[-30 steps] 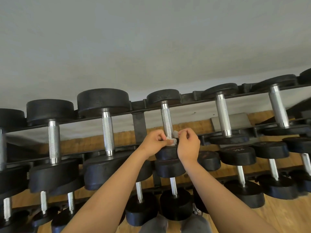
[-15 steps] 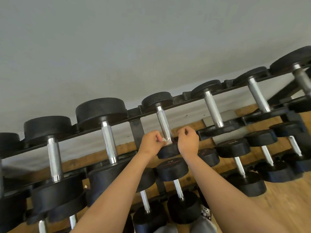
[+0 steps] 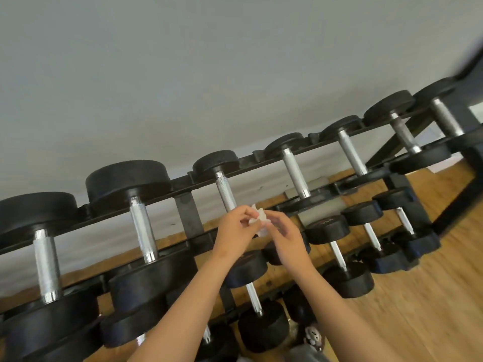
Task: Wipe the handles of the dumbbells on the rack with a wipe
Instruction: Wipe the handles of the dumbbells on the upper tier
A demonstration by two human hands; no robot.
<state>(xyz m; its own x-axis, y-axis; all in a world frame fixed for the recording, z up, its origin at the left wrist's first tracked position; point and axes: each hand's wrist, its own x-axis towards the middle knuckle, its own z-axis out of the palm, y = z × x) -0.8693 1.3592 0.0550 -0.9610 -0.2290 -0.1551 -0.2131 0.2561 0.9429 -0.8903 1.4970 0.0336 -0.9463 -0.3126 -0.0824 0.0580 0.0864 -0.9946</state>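
Since half a second ago both hands have come off the near end of the handle they were working. The view has also swung, so the rack (image 3: 187,215) now slopes up to the right. The left hand (image 3: 236,231) and the right hand (image 3: 283,232) meet in front of the top row with the wipe (image 3: 257,220) bunched between them. It is a small crumpled white wad, just to the right of the lower end of that handle (image 3: 226,190). I cannot tell whether the wipe touches the metal.

The left hand's fingers are curled in and pinch the wipe's left side. The right hand is looser, its finger ends nipping the right edge while the other fingers lie half straight. Neither hand holds anything else.

The next handle (image 3: 296,173) in the top row lies up and to the right of the hands. Its long axis runs away from the person, from the near head on the front rail back to the far head by the wall. The right hand is the nearer one to it. This looks like a refold of the wipe before moving one handle along. That move would carry the wipe up and right, then wrap it across the bar and run it along that front-to-back line.
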